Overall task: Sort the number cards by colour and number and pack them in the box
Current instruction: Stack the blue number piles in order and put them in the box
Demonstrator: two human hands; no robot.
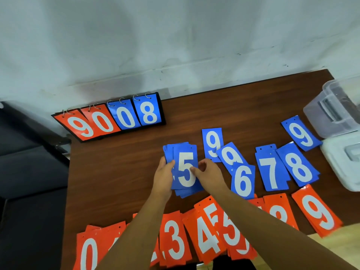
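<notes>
Mid-sort, nothing packed yet, by my reckoning.

- Both hands at table [116, 172] centre. Left hand [163, 172] grips the left edge of the blue stack [186, 189], thumb over the top. Right hand [208, 170] pinches its right edge, thumb on the face of the top card, a 5.
- The stack is slightly fanned. Cards under the 5 can't be read.
- To the right, blue cards lie loose in rough order: blue 6 [242, 181], blue 7 [270, 168], blue 8 [298, 166]. Three blue 9s are scattered, one near the box (those need gathering).
- Near edge: orange row [175, 240] runs 0 through 9 in small overlapping piles. It looks sorted but not stacked, and the arms hide part of it.
- Clear box [331, 106] sits at the far right corner with its lid [342, 162] off beside it. No cards visible inside, though its floor is only partly in view.
- Flip scoreboard [116, 117] stands against the wall.

Left to do, I'd judge: finish the blue run, collect the orange, box both.
</notes>
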